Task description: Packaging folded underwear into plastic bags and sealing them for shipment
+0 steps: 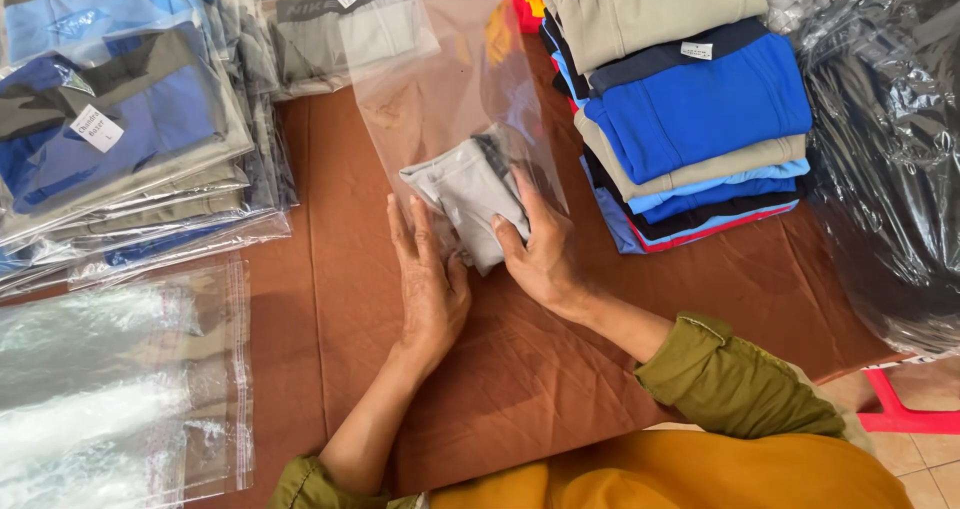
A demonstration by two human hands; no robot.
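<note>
Item: folded grey garment (pixel 468 201), partly inside a clear plastic bag (pixel 440 79), at the middle of the brown-covered table (pixel 540 369).

Step, as we judge it: bagging. The garment's far end sits within the bag's mouth, while the near end is not yet covered. We reckon the next move calls for pushing the fold deeper while the film is kept flat and the mouth kept wide.

Our left hand (pixel 428 279): palm down, fingers nearly straight and close together, pressing the film and the garment's left edge. It grasps nothing.

Our right hand (pixel 540 254): fingers curled over the garment's right edge and the film, thumb against the near end. It holds the fold lightly.

Adjacent stock: bagged garments (pixel 120 129) stacked at left; empty clear bags (pixel 120 379) at lower left; unbagged folded garments (pixel 690 109) in blue, beige and red at right; black plastic sheeting (pixel 890 139) at far right.
</note>
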